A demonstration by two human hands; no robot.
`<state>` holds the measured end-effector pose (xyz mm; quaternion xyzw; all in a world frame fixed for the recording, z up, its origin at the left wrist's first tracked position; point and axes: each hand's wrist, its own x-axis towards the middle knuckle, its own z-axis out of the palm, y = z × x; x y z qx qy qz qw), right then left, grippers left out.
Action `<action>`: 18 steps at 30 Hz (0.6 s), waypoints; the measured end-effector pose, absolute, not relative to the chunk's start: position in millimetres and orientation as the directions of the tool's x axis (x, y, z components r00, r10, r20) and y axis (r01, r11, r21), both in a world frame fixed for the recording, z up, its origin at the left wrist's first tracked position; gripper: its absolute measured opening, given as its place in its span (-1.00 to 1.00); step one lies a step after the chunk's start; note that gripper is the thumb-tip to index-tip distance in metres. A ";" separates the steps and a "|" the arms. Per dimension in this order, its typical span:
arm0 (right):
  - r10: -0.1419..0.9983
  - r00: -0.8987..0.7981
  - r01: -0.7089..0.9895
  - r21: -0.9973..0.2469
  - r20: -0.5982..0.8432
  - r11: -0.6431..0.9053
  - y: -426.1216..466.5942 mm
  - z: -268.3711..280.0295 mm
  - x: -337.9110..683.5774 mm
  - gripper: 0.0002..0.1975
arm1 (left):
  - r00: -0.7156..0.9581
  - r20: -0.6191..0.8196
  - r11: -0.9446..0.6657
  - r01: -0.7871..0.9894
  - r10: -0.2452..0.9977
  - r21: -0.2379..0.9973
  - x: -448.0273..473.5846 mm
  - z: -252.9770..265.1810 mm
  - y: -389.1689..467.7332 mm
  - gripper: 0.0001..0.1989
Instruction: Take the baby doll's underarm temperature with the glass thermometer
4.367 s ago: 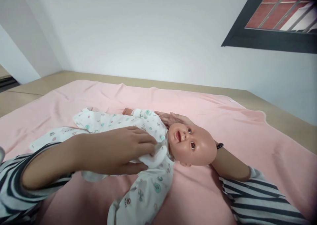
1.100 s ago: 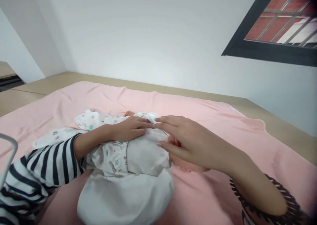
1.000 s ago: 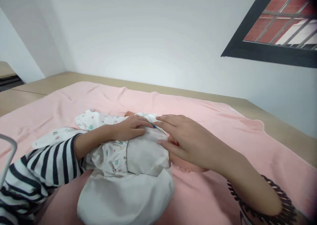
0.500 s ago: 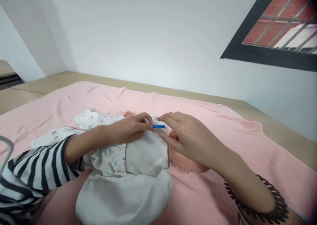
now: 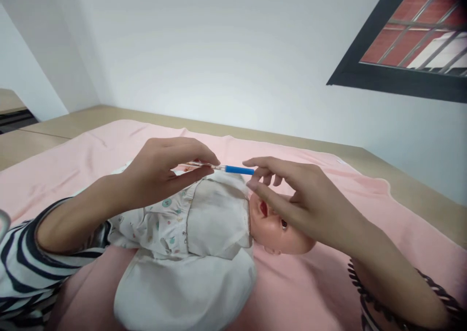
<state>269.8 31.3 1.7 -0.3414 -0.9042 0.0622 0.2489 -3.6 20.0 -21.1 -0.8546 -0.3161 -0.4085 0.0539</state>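
My left hand [image 5: 171, 165] pinches a glass thermometer [image 5: 237, 170] by its thin clear part, between thumb and fingertips. Its blue end points right, toward my right hand [image 5: 292, 185], whose thumb and bent fingers close about the tip of that end. The thermometer is held level above the chest of a baby doll [image 5: 284, 234], which lies on its back with its head to the right. The doll wears a white printed outfit [image 5: 164, 224] with a plain white bib-like panel [image 5: 217, 219]. My right hand and wrist cover part of its face.
A pink blanket [image 5: 310, 292] lies under the doll on a wooden surface [image 5: 83, 114]. White cloth [image 5: 182, 292] spreads at the doll's near side. A white wall [image 5: 219, 54] stands behind, with a dark-framed barred window [image 5: 401, 83] at upper right.
My left hand has lifted from the doll's chest, bringing the thermometer up and to the right. More of the thermometer and the doll's face shows. My right hand has shifted right, with its fingers more bent.
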 end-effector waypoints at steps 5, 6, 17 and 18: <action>0.636 -0.640 0.478 -0.425 0.431 0.769 18.4 4.2 265.8 -0.83 | 0.474 0.729 -0.791 0.593 0.493 0.150 0.6 -16.6 6.6 -0.93; 0.640 -0.639 0.462 -0.453 0.427 0.763 16.0 5.2 265.4 -0.83 | 0.473 0.736 -0.790 0.597 0.485 0.137 0.3 -15.3 3.6 -0.93; 0.598 -0.498 0.291 -0.529 0.628 0.797 10.0 17.3 276.6 -0.91 | 0.200 0.846 -0.654 0.727 0.494 0.210 -22.2 2.4 -28.2 -0.78; 0.592 -0.501 0.288 -0.524 0.631 0.801 9.0 18.2 276.9 -0.91 | 0.226 0.841 -0.660 0.727 0.491 0.190 -24.1 2.9 -30.0 -0.73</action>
